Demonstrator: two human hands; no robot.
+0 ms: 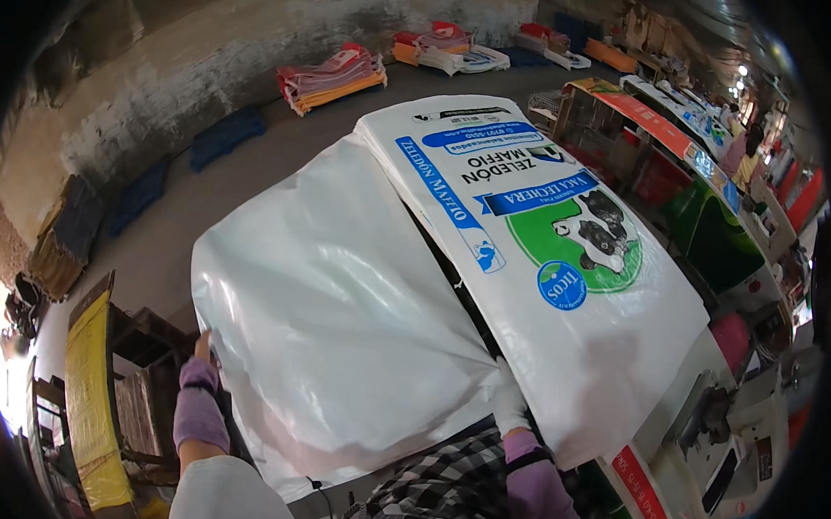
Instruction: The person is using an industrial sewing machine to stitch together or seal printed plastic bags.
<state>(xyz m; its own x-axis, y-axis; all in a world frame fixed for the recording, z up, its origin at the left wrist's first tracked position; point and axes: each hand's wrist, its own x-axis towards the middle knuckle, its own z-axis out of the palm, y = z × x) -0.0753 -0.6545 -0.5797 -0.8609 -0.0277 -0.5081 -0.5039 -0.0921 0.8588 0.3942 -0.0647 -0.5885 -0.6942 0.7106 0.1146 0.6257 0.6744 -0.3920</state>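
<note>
My right hand (509, 405), in a white glove, pinches the near edge of the printed woven sack (543, 264), whose long axis runs away from me. My left hand (202, 357) holds the plain white liner (340, 321) spread alongside at its left edge, its grip hidden.

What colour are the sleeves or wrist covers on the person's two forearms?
Purple, on both the left wrist cover and the right wrist cover; seen in the head view.

One head-worn fisheye view looks steeply down from close above a white sack (340, 312). It faces forward across the floor (207, 188) toward a far wall (258, 44).
</note>
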